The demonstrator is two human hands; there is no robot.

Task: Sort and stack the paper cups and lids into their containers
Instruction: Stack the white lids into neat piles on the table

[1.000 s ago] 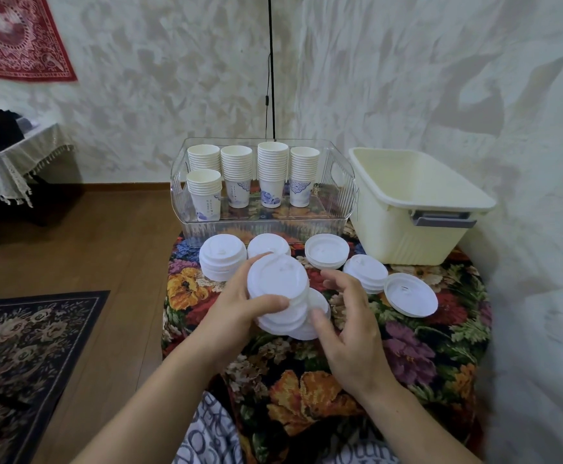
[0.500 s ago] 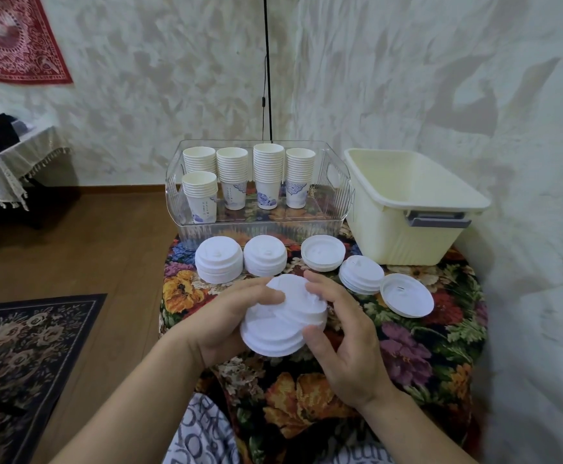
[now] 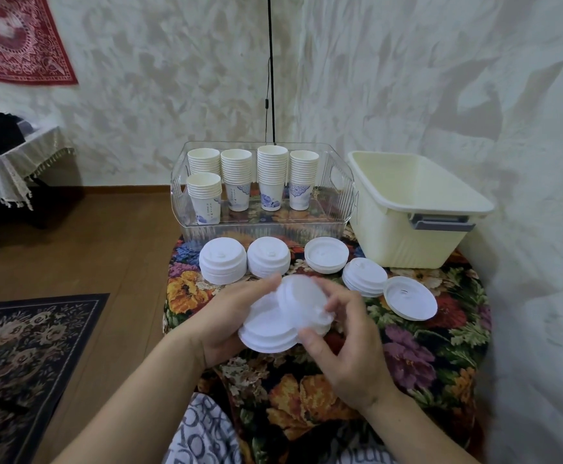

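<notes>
Lid stack (image 3: 273,329) between both hands (image 3: 350,356) — mid-table

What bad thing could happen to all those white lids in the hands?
The held lids look uneven, the top ones tilted, so some could slide off onto the floral cloth or the floor. Both the left hand and right hand are busy, so neither could catch them. Also, the single lid lies close to the table's edge, where a bump might knock it off.
</notes>
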